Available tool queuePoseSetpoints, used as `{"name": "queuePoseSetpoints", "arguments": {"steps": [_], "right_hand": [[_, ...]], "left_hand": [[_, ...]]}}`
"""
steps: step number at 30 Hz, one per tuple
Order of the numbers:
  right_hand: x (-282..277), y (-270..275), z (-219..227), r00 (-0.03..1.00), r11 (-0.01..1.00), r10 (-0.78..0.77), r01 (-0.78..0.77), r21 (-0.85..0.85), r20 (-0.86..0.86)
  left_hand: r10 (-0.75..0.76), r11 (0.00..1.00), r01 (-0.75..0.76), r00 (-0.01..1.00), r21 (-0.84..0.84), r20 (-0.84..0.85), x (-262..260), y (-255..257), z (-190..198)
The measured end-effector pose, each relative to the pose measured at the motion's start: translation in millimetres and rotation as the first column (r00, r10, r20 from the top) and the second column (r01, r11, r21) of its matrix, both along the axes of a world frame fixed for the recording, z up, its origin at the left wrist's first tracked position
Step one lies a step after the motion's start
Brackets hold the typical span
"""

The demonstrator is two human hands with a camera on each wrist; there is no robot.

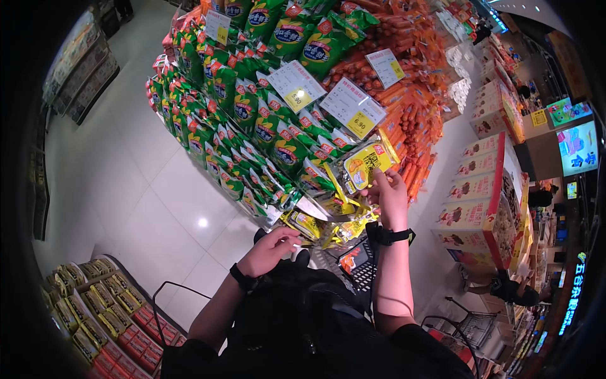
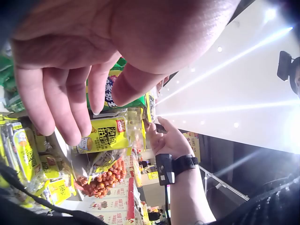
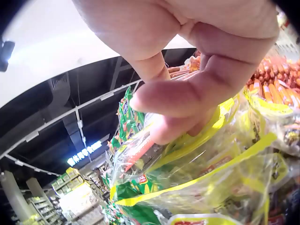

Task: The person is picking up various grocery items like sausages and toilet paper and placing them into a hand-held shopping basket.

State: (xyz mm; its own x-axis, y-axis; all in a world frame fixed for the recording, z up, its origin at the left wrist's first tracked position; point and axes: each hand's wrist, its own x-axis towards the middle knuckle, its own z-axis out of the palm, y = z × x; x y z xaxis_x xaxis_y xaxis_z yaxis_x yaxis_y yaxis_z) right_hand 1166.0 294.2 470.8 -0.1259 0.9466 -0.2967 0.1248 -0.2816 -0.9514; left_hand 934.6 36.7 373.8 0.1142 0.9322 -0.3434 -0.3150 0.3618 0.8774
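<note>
Evidently, the right hand point(image 1: 390, 196) I steer pinches the yellow packet point(image 1: 358, 169) near one edge, leaving its front mostly visible. Left of that grip, my left hand point(image 1: 266, 249) hangs loose, empty.

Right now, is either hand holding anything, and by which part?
The right hand pinches a yellow-and-clear plastic snack packet by its lower right edge, as the head view shows it; the left hand holds nothing.
</note>
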Motion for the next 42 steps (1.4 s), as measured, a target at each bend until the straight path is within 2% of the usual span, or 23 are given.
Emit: {"name": "queuePoseSetpoints", "arguments": {"steps": [3,7,9,11,12,13,16,18,21,22,25,27,28,31,33,34,35,37,38,39,42], "right_hand": [[4,-6,4,0.985,1.0,0.0,-0.004,0.025,0.171],[19,-1,-15,0.934,0.974,-0.035,-0.048,0.221,0.356],[22,-5,-20,0.991,0.986,0.008,-0.03,0.163,0.136],[28,-4,-34,0.994,0.985,0.076,-0.088,0.146,0.081],[30,-9,-35,0.986,0.963,0.044,-0.086,0.256,0.163],[39,-12,-30,0.986,0.95,0.018,-0.069,0.306,0.166],[66,-26,-27,0.995,0.942,-0.02,-0.014,0.336,0.099],[91,-41,-16,0.991,0.938,-0.073,0.031,0.346,0.11],[140,-65,-41,0.99,0.939,-0.137,0.117,0.322,0.04],[159,-76,-49,0.982,0.936,-0.163,0.124,0.33,0.094],[218,-113,-84,0.94,0.966,-0.189,0.126,0.226,0.283],[255,-144,-114,0.815,0.966,-0.146,-0.006,0.259,0.561],[276,-160,-138,0.737,0.991,-0.013,-0.078,0.105,0.676],[327,-226,-231,0.569,0.968,0.229,-0.221,-0.121,0.79],[346,-263,-261,0.543,0.906,0.424,-0.244,-0.347,0.725],[357,-286,-298,0.694,0.939,0.341,-0.214,-0.27,0.634],[366,-290,-300,0.802,0.855,0.426,-0.205,-0.477,0.419],[370,-306,-292,0.909,0.874,0.265,-0.086,-0.479,0.321],[372,-304,-283,0.821,0.89,0.34,-0.123,-0.438,0.459],[370,-304,-287,0.791,0.924,0.32,-0.137,-0.358,0.522],[371,-300,-286,0.787,0.92,0.334,-0.153,-0.361,0.519]], "left_hand": [[-0.009,1.0,0.009,0.999,-0.008,-0.041,2,-3,1],[-0.015,1.0,0.015,0.999,-0.011,-0.036,9,-2,11],[-0.008,0.999,0.008,1.0,0.035,-0.004,13,1,21],[-0.046,0.999,0.045,0.997,-0.018,-0.064,17,5,26],[-0.082,0.994,0.073,0.992,-0.085,-0.099,18,16,30],[-0.082,0.984,0.062,0.99,-0.166,-0.113,27,16,33],[-0.086,0.993,0.077,0.989,-0.086,-0.116,32,14,26],[-0.121,0.988,0.101,0.977,-0.116,-0.178,41,19,30],[-0.175,0.98,0.147,0.957,-0.134,-0.231,60,26,34],[-0.194,0.977,0.168,0.955,-0.131,-0.224,67,28,33],[-0.249,0.966,0.225,0.944,-0.13,-0.216,90,37,35],[-0.28,0.955,0.254,0.94,-0.151,-0.196,105,39,32],[-0.287,0.949,0.256,0.943,-0.182,-0.17,112,39,32],[-0.308,0.942,0.265,0.926,-0.207,-0.217,134,37,33],[-0.337,0.935,0.288,0.906,-0.208,-0.257,146,34,27],[-0.346,0.932,0.297,0.9,-0.21,-0.265,153,31,25],[-0.354,0.929,0.302,0.895,-0.213,-0.272,160,29,24],[-0.353,0.928,0.292,0.888,-0.23,-0.296,179,25,25],[-0.35,0.928,0.283,0.884,-0.241,-0.309,189,22,27],[-0.359,0.926,0.292,0.88,-0.24,-0.312,198,21,29],[-0.367,0.922,0.295,0.871,-0.251,-0.326,227,16,32]]}}
